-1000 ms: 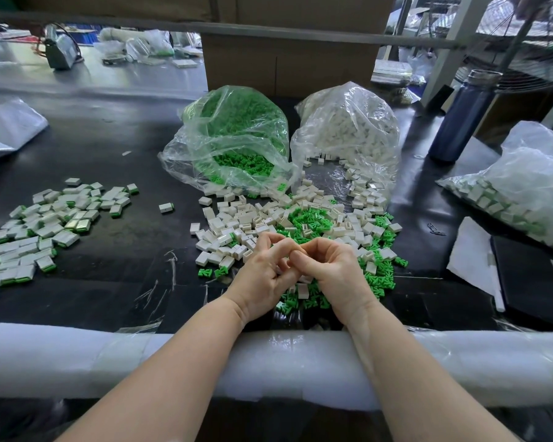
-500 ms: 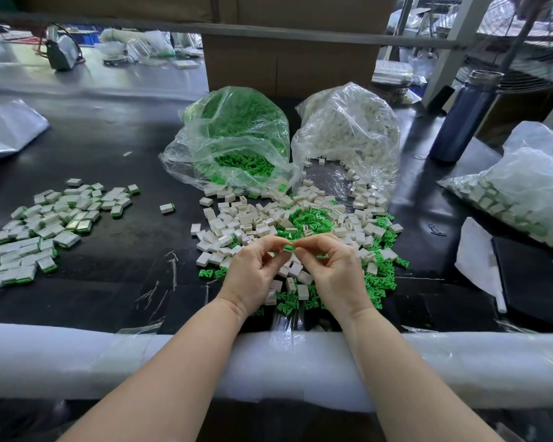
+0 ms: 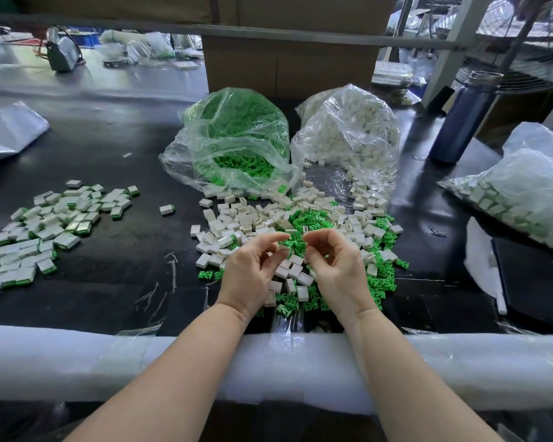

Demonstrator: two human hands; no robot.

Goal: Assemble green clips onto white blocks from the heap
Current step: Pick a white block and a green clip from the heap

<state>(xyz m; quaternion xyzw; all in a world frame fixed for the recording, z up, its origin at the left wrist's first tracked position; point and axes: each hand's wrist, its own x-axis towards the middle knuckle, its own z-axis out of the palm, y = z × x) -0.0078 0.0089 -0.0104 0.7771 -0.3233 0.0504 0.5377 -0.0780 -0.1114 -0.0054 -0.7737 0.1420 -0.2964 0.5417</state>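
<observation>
Black tabletop (image 3: pixel 115 148): a dark, glossy work surface with a white foam-padded front edge (image 3: pixel 77 362); both forearms rest across the padding.
Left hand (image 3: pixel 253 272): raised above the heap, fingers loosely curled and apart, thumb and forefinger not meeting; nothing visibly held.
Right hand (image 3: pixel 339 269): mirrors it just beside, fingers curled and apart; whether a small piece sits in them cannot be told.
Heap of white plastic blocks and green plastic clips (image 3: pixel 300 224): spread directly beneath and beyond the fingertips of both hands.
Clear bag of green clips (image 3: pixel 233 138): open-mouthed, well beyond the left fingers.
Clear bag of white blocks (image 3: pixel 348 132): beyond the right fingers, touching the green bag.
Finished white blocks with green ends (image 3: pixel 45 231): a loose pile far out from the left hand.
Dark blue metal bottle (image 3: pixel 463 119): upright, far beyond the right hand.
Brown cardboard box (image 3: pixel 288 65): behind both bags.
Writing: none readable.
</observation>
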